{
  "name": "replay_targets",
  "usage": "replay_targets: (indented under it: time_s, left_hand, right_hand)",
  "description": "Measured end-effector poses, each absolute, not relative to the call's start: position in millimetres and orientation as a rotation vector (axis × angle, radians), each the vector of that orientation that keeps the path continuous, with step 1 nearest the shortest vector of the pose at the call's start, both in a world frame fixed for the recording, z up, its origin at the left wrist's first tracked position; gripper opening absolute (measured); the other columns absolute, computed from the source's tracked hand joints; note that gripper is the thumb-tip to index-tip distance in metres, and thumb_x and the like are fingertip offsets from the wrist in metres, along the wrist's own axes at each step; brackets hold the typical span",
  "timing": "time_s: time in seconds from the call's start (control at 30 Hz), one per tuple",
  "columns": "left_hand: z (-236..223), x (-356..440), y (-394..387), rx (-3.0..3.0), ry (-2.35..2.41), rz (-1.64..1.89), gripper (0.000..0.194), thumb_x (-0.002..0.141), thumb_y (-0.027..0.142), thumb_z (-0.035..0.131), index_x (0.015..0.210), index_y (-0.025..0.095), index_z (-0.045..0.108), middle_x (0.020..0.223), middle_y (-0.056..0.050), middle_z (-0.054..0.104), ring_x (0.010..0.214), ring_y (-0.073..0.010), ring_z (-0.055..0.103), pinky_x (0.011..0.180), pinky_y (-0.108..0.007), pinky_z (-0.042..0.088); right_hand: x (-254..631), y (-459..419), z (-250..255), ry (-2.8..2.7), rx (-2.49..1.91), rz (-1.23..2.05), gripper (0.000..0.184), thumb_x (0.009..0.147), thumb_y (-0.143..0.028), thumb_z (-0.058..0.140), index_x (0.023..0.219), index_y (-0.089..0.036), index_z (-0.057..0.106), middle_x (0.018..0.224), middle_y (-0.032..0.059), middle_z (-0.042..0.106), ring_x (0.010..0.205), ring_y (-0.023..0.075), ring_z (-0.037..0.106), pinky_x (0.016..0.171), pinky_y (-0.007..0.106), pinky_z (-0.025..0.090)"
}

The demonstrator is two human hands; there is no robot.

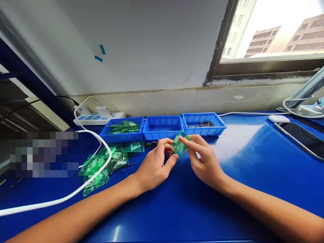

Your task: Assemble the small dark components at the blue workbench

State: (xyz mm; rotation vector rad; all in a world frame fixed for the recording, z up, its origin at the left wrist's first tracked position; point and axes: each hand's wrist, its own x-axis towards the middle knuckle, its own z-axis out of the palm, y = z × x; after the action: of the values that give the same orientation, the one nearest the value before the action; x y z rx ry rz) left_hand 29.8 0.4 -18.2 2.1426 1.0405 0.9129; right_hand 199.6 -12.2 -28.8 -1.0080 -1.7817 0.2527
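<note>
Between my hands, above the blue table, is a small clear green plastic bag (180, 145) with pale pieces showing inside. My left hand (156, 166) grips its left edge, thumb and fingers curled toward each other. On the other side my right hand (204, 161) pinches the bag, its index finger lying across the top corner. More filled green bags (97, 170) lie in a loose pile left of my left hand. Dark screws (124, 166) are scattered beside that pile, some partly hidden behind my left hand.
Three blue bins stand along the wall: the left bin (121, 136) holds green bags, the middle bin (164, 135) sits beside it, and the right bin (206, 131) holds small metal parts. A white cable (76, 192) loops over the left side near a power strip (100, 118). A phone (301, 138) lies right.
</note>
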Motion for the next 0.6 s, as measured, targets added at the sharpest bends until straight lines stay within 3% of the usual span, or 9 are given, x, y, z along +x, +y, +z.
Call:
replay_targets:
  time_s: [0.13, 0.3, 0.43, 0.5, 0.6]
  left_hand:
    - [-21.9, 32.2, 3.8, 1.927, 1.019, 1.097, 0.042, 0.082, 0.032, 0.049, 0.118, 0.02, 0.032, 0.095, -0.004, 0.056, 0.08, -0.0139, 0.057, 0.065, -0.026, 0.046]
    - [-15.7, 29.4, 5.0, 1.577, 1.058, 1.159, 0.042, 0.077, 0.031, 0.055, 0.114, 0.017, 0.043, 0.078, 0.001, 0.053, 0.064, -0.0099, 0.052, 0.056, -0.022, 0.043]
    - [-11.7, 21.1, 7.8, 1.685, 1.046, 1.093, 0.022, 0.072, 0.031, 0.058, 0.089, 0.016, 0.056, 0.069, 0.002, 0.054, 0.063, -0.0101, 0.051, 0.057, -0.022, 0.042]
    - [-12.0, 17.8, 9.2, 1.77, 1.055, 1.085, 0.015, 0.073, 0.031, 0.058, 0.077, 0.016, 0.055, 0.063, 0.004, 0.051, 0.057, -0.0088, 0.048, 0.053, -0.02, 0.039]
    - [-12.5, 16.0, 8.9, 1.843, 1.016, 1.005, 0.014, 0.074, 0.03, 0.056, 0.073, 0.017, 0.054, 0.056, 0.006, 0.046, 0.049, -0.0072, 0.042, 0.047, -0.019, 0.035]
  right_hand:
    - [197.1, -14.8, -26.8, -1.862, -0.941, 0.229, 0.044, 0.081, -0.006, 0.041, 0.116, -0.025, 0.059, 0.095, 0.0056, 0.055, 0.075, 0.011, 0.055, 0.06, 0.022, 0.048]
    - [196.6, -18.6, -21.9, -1.921, -0.879, 0.259, 0.037, 0.082, -0.011, 0.045, 0.113, -0.025, 0.061, 0.099, 0.0068, 0.056, 0.085, 0.0134, 0.058, 0.07, 0.027, 0.051]
    - [197.3, -24.2, -21.2, -2.003, -0.846, 0.281, 0.029, 0.081, -0.013, 0.048, 0.102, -0.023, 0.065, 0.106, 0.0088, 0.055, 0.094, 0.0169, 0.058, 0.073, 0.03, 0.051]
    - [197.6, -25.7, -22.0, -2.06, -0.881, 0.31, 0.024, 0.08, -0.014, 0.05, 0.095, -0.022, 0.067, 0.105, 0.0091, 0.054, 0.09, 0.0165, 0.058, 0.07, 0.03, 0.051]
    - [197.8, -25.7, -22.4, -2.088, -0.925, 0.364, 0.018, 0.082, -0.016, 0.049, 0.087, -0.02, 0.066, 0.093, 0.007, 0.055, 0.079, 0.0139, 0.057, 0.068, 0.028, 0.05]
